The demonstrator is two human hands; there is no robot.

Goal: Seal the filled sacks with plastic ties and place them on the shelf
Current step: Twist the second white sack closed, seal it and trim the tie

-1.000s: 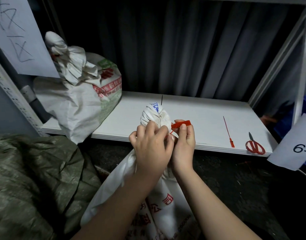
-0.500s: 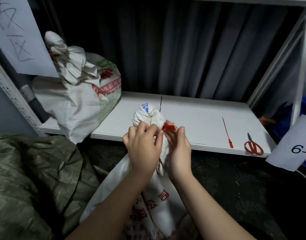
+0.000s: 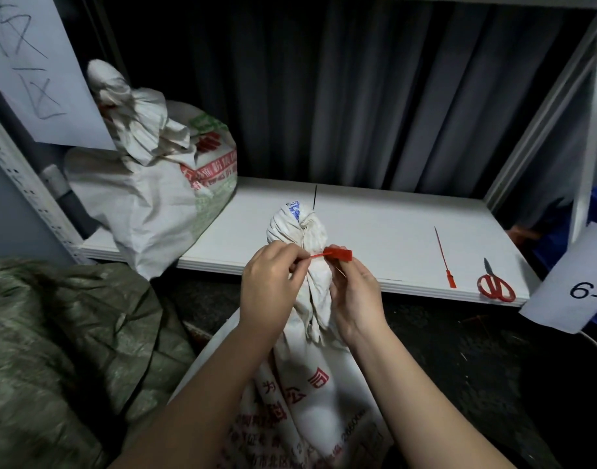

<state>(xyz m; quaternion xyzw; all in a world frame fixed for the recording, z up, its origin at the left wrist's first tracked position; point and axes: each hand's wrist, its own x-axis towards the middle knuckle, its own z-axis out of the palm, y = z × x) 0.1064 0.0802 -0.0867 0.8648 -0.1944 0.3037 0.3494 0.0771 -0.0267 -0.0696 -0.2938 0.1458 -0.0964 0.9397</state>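
Observation:
A white filled sack (image 3: pixel 304 384) with red print stands on the floor in front of the shelf, its neck gathered into a bunch (image 3: pixel 299 228). A red plastic tie (image 3: pixel 336 254) runs across the neck. My left hand (image 3: pixel 270 286) pinches the tie's thin strap on the left of the neck. My right hand (image 3: pixel 354 292) holds the tie's flat tag end on the right. A second white sack (image 3: pixel 148 198), its neck bunched, stands on the white shelf board (image 3: pixel 375 238) at the left.
A spare red tie (image 3: pixel 444 257) and red-handled scissors (image 3: pixel 495 286) lie at the shelf's right front. A crumpled green sack (image 3: pixel 63 350) fills the floor at the left. Paper labels hang at upper left (image 3: pixel 36 62) and right (image 3: pixel 574 282). A grey curtain hangs behind the shelf.
My hands have drawn apart on either side of the neck. The red tie, bunched between my fingers before, is now stretched across the neck with its tag end out to the right.

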